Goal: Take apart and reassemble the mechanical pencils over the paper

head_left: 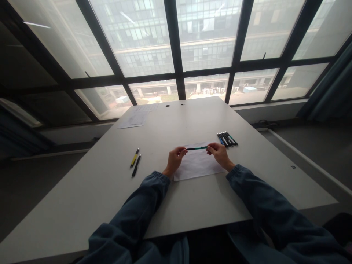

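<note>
A black and green pen is held level above a white sheet of paper. My left hand pinches its black end on the left. At the other end, the fingers of my right hand are closed on the pen. Just behind my right hand lies a row of several pens, side by side, dark with blue, green and pale parts. Left of my left hand rest a yellow and black pen and a black pen, both slanted.
The white table reaches back to large framed windows. Printed sheets lie at its far left. A round dark spot and a small dark object are near the far edge. A small dark item lies at the right.
</note>
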`<state>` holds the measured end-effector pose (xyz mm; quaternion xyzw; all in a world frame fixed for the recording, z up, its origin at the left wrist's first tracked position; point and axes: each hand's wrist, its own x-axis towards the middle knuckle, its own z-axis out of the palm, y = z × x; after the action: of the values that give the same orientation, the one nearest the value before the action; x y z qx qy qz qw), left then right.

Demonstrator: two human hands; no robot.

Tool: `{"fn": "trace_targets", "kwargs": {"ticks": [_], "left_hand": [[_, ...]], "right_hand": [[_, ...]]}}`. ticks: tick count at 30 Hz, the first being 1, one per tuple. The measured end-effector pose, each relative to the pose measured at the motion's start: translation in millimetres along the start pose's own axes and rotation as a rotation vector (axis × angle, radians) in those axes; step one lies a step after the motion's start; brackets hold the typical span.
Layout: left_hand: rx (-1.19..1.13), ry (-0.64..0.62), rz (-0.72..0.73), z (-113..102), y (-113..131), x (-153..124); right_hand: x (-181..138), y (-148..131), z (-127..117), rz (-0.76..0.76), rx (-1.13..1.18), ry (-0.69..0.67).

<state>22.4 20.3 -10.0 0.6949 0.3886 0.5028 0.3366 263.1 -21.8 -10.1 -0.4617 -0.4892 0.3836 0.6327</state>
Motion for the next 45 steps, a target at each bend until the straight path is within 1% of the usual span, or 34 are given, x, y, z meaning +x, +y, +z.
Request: {"fn": "trace_targets", "kwargs": {"ticks": [5,10,15,23,34,45], "left_hand": [[0.068,-0.017,0.028,-2.3,3.9,-1.2],[0.072,-0.032,0.025,-2.5,3.5,-1.2],[0.009,0.002,0.011,-0.3,2.5,0.1],[0.073,-0.002,0.059,-1.1,5.1,-0.5],[0.129,0.016,0.044,-0.7,3.5,0.2],[0.1,-0.078,0.004,-1.6,4.8,0.8]], "right_hand": [[-0.2,-0.1,0.9,-0.012,0.014,-0.006],[-0.5,-0.5,1.1,-0.019,0.012,-0.009],[0.0,-0.4,-0.1,-0.021,-0.005,0.01],[-0.4,-1.1,-0.3,-0.02,-0.03,0.012],[-1.3,-3.4,0.3,-0.016,-0.025,0.008],[-1.1,-2.3,-0.2,-0.028,-0.009,0.0]]}}
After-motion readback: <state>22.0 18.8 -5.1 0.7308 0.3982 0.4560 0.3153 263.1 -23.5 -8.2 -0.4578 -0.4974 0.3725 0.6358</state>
